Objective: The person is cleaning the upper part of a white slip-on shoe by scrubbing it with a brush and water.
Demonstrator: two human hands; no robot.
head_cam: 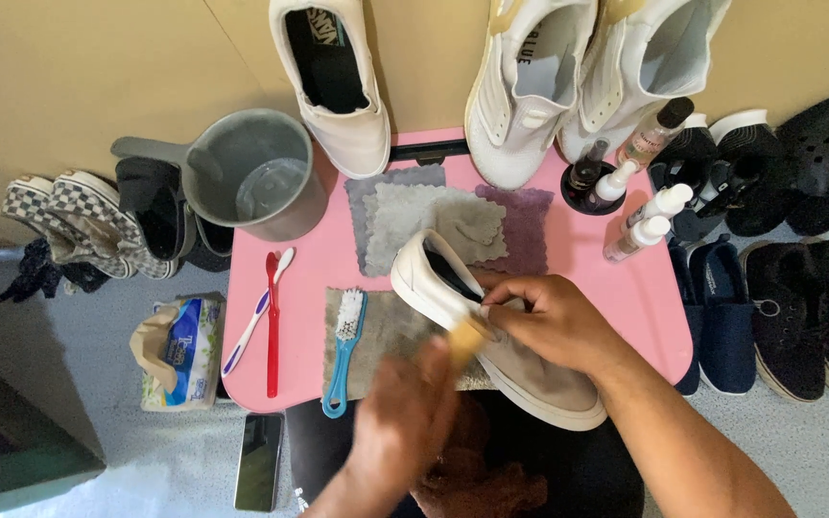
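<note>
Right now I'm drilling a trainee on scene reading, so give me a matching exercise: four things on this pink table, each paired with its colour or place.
Things:
1. scrub brush
2. jug
3. beige shoe
4. spray bottles

Descriptions:
A. grey, holds water
B. at the table's right edge
C. blue handle, white bristles
D. under the right hand

Pairs: 1-C, 2-A, 3-D, 4-B
</note>
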